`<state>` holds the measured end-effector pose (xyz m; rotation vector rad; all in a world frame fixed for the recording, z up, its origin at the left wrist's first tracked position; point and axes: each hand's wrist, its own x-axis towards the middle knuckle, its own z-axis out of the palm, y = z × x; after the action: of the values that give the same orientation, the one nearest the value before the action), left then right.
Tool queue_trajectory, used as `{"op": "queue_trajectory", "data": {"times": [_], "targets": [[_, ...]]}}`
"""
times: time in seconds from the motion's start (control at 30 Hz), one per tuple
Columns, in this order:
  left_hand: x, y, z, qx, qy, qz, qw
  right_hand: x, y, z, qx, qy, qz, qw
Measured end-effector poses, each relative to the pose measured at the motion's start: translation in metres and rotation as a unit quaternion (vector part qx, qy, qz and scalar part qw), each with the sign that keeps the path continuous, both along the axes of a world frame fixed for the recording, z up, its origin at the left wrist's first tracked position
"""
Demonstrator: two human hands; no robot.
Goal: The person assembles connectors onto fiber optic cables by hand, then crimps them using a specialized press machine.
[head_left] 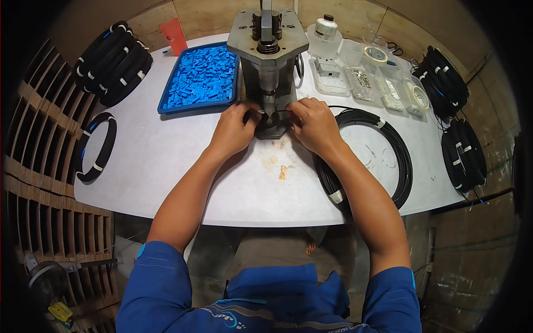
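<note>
A grey metal hand press (pixel 268 61) stands at the middle back of the white table (pixel 166 161). My left hand (pixel 236 127) and my right hand (pixel 312 123) rest at the press base, one on each side, fingers pinched on a thin black cable end (pixel 280 112) that runs between them under the press head. From my right hand the cable leads to a black cable coil (pixel 401 161) lying flat on the table at the right. Whatever sits between my fingertips is too small to make out.
A blue tray (pixel 166 97) full of small blue parts sits left of the press. Clear plastic boxes (pixel 361 83), a white bottle (pixel 325 29) and tape rolls (pixel 377 54) stand at the back right. More black coils lie at the left (pixel 97 147), back left (pixel 114 61) and right (pixel 463 155).
</note>
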<state>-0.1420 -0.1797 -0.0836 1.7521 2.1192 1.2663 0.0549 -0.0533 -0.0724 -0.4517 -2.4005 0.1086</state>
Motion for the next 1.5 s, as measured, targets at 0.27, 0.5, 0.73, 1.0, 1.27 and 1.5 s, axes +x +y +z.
{"op": "queue_trajectory", "data": {"times": [0.27, 0.5, 0.73, 1.0, 1.27, 1.5], "targets": [[0.0014, 0.0019, -0.0023, 0.004, -0.013, -0.003, 1.0, 0.0004, 0.0014, -0.0021, 0.002, 0.006, 0.001, 1.0], [0.0015, 0.002, -0.0018, 0.005, -0.018, -0.005, 1.0, 0.0008, 0.0008, -0.0011, -0.005, 0.0, 0.002, 1.0], [0.0002, 0.0028, -0.0035, 0.001, -0.018, -0.007, 1.0, 0.0008, 0.0005, -0.0009, -0.003, -0.002, -0.002, 1.0], [0.0015, 0.0025, -0.0024, -0.001, -0.027, -0.006, 1.0, 0.0005, 0.0008, -0.0013, -0.006, -0.016, -0.007, 1.0], [0.0007, 0.0034, -0.0034, -0.002, -0.008, -0.003, 1.0, -0.0001, 0.0014, -0.0028, -0.002, -0.023, -0.012, 1.0], [-0.0002, 0.0036, -0.0063, 0.001, -0.018, -0.007, 1.0, 0.0001, 0.0014, -0.0034, 0.0, -0.021, -0.011, 1.0]]}}
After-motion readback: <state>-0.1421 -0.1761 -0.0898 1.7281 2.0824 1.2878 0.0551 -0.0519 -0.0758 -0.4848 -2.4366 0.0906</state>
